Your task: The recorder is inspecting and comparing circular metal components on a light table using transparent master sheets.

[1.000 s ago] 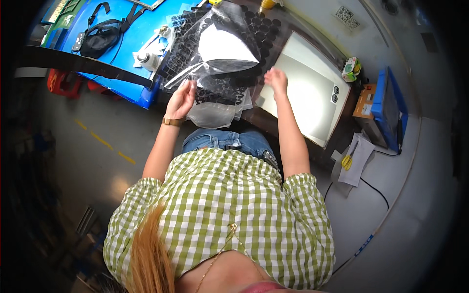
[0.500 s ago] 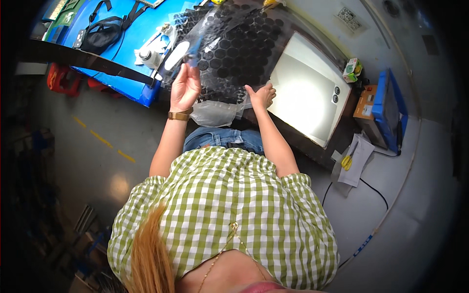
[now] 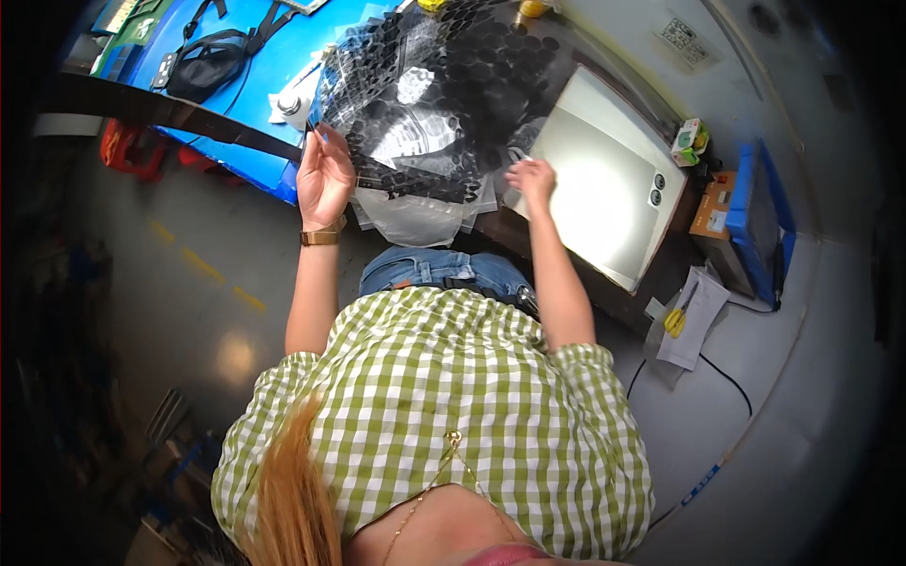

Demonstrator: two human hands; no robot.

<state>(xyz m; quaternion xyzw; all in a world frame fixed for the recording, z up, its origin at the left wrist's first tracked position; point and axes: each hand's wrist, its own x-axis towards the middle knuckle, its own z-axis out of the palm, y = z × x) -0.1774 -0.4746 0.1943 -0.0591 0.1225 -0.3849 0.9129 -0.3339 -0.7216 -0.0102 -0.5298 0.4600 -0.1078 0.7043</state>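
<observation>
Several stacked sheets of black round discs [image 3: 500,71] in clear plastic lie in front of me. Over their left part spreads a see-through sheet with a black, net-like pattern [image 3: 377,75], wrinkled and shiny. My left hand [image 3: 326,184] pinches this sheet's near left edge; a small blue and dark bit shows by the fingertips. My right hand [image 3: 534,179] hovers between the stack and the bright white panel [image 3: 599,174], its fingers curled together. A small greyish bit shows at those fingertips, too blurred to name. Clear plastic bagging [image 3: 415,217] hangs over the near edge.
On the blue table [image 3: 255,108] at left lie a black strapped bag [image 3: 208,66] and a white bottle [image 3: 289,102]. Two black discs sit on the panel's right side. Farther right are a small green-white box [image 3: 689,141], a blue bin [image 3: 760,217] and yellow scissors [image 3: 674,323].
My left hand has moved left and slightly down, and the lifted sheet has come down flatter over the stack. My right hand has left the stack's edge, moving right, its fingers now curled.
</observation>
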